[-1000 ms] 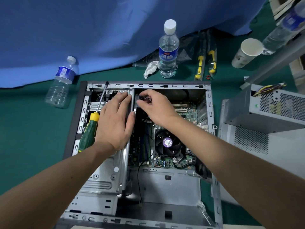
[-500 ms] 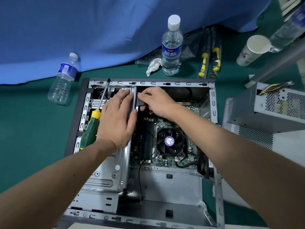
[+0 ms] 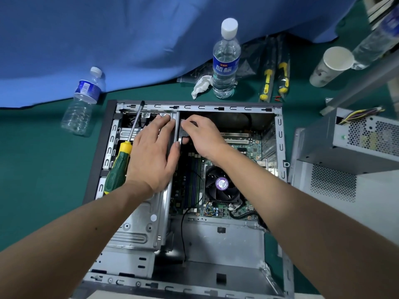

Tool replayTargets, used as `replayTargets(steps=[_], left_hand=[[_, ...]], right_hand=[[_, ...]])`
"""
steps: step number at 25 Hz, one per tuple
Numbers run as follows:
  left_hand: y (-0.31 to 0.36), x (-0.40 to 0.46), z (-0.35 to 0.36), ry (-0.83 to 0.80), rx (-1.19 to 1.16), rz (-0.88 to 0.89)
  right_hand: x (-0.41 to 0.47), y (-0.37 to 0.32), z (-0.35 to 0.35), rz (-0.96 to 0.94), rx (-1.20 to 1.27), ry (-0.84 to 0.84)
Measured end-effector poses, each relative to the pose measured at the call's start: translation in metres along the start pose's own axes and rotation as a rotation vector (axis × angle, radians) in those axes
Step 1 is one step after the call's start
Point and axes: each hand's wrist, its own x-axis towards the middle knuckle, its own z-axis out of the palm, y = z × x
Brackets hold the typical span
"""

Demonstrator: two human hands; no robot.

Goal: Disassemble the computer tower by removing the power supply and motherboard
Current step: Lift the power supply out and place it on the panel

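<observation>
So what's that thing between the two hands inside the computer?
A narrow upright metal bar of the case frame. In the head view it runs between the left hand and the right hand.

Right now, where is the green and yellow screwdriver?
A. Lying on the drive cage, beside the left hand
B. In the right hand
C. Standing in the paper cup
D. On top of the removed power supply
A: the screwdriver lies on the drive cage, just beside the left hand, ungripped.

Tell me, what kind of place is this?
Probably a computer repair bench: an open computer tower on a green mat, a screwdriver resting on it, and a removed power supply nearby.
</observation>
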Motion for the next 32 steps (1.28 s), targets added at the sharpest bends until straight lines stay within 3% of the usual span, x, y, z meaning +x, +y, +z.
replayTargets(steps=[6, 12, 16, 18, 21, 32], left_hand=[[0.001, 0.000, -0.001, -0.006, -0.005, 0.000], [0.001, -0.001, -0.002, -0.013, -0.006, -0.003], [0.001, -0.001, -0.002, -0.011, -0.008, 0.000], [0.001, -0.001, -0.002, -0.011, -0.009, 0.000], [0.001, -0.001, -0.002, -0.010, -0.010, 0.004], [0.000, -0.001, -0.001, -0.018, -0.002, -0.004]], right_hand=[[0.011, -0.007, -0.022, 0.017, 0.014, -0.216], [-0.008, -0.009, -0.012, -0.016, -0.189, -0.016], [-0.039, -0.011, -0.028, -0.249, -0.631, 0.182], [-0.060, -0.015, -0.036, -0.317, -0.713, 0.221], [-0.078, -0.021, -0.048, -0.261, -0.805, 0.042], [-0.105, -0.017, -0.058, 0.105, -1.097, -0.264]])
